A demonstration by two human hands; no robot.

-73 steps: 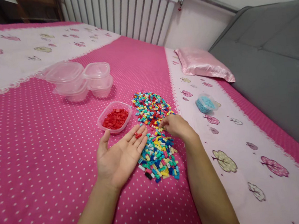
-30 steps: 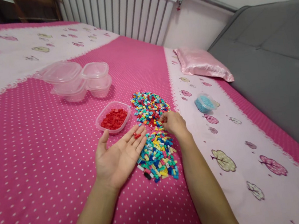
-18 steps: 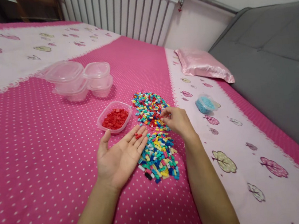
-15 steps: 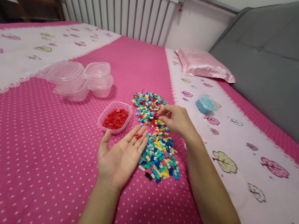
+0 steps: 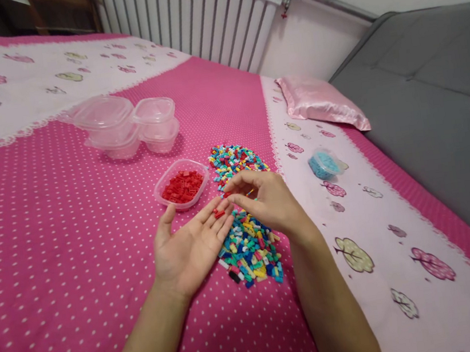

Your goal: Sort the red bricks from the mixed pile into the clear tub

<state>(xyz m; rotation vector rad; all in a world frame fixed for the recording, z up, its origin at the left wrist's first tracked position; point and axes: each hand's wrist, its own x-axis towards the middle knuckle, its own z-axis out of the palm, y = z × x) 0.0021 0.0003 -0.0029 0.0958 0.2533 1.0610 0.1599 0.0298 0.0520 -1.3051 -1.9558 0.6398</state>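
My left hand (image 5: 190, 251) lies palm up with its fingers stretched out, and a few small red toy bricks (image 5: 219, 214) rest on the fingers. Over its fingertips, my right hand (image 5: 266, 198) pinches a red brick (image 5: 226, 195) between thumb and fingers. Below and behind the hands spreads a heap of mixed coloured toy bricks (image 5: 251, 249), partly covered by the right hand. Just beyond my left hand stands a clear plastic tub (image 5: 165, 203) with many red bricks (image 5: 183, 186) in it.
Stacked clear tubs (image 5: 101, 115) stand at the back left, with a second, smaller stack (image 5: 155, 114) beside them. To the right sits a tub of light blue pieces (image 5: 323, 164). A pink pillow (image 5: 321, 104) lies near the grey headboard (image 5: 427, 58). Everything rests on a pink dotted bedspread (image 5: 73, 232).
My right hand has moved left from the brick heap to my left fingertips, bringing a red brick in its pinch. The left hand has stayed almost still.
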